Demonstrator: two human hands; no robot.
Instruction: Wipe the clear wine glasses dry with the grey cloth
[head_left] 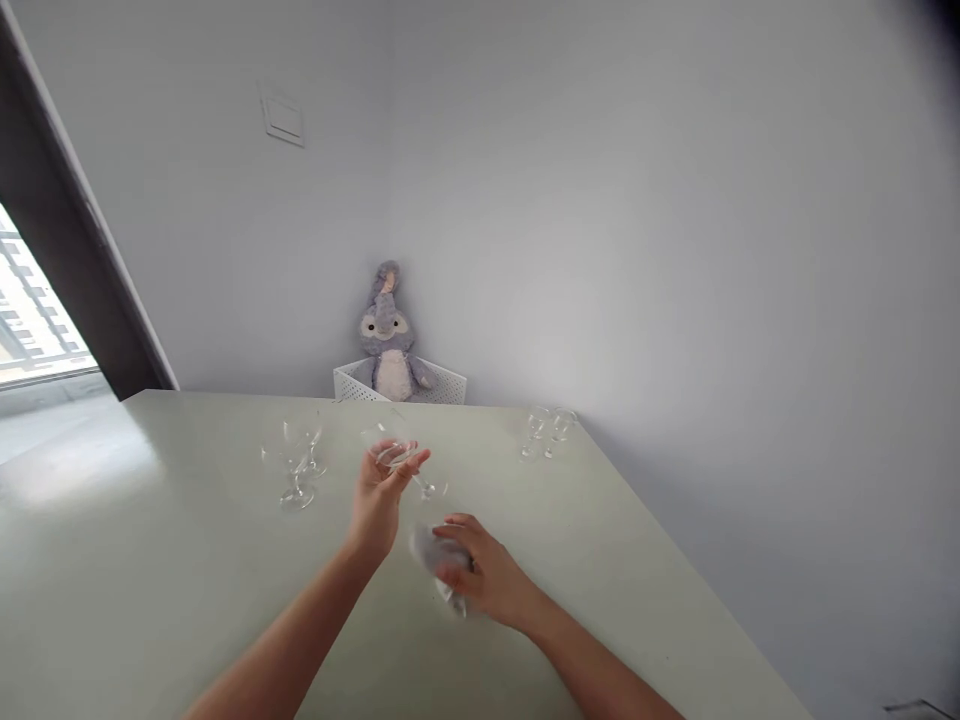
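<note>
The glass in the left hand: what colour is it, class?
Clear and colourless; the glass shows best in the head view.

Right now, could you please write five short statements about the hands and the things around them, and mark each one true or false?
1. The left-hand grip holds a clear, stemmed glass. True.
2. This glass is upright. False: it is tilted.
3. The right-hand grip is empty. False: it holds a blurred, grey-white bundle, perhaps a cloth.
4. Other clear, stemmed glasses stand near the far right corner of the pale green, smooth-looking table. True.
5. A grey plush toy with a pale belly lies between the hands. False: the toy sits in a white, perforated basket beyond the table.
</note>
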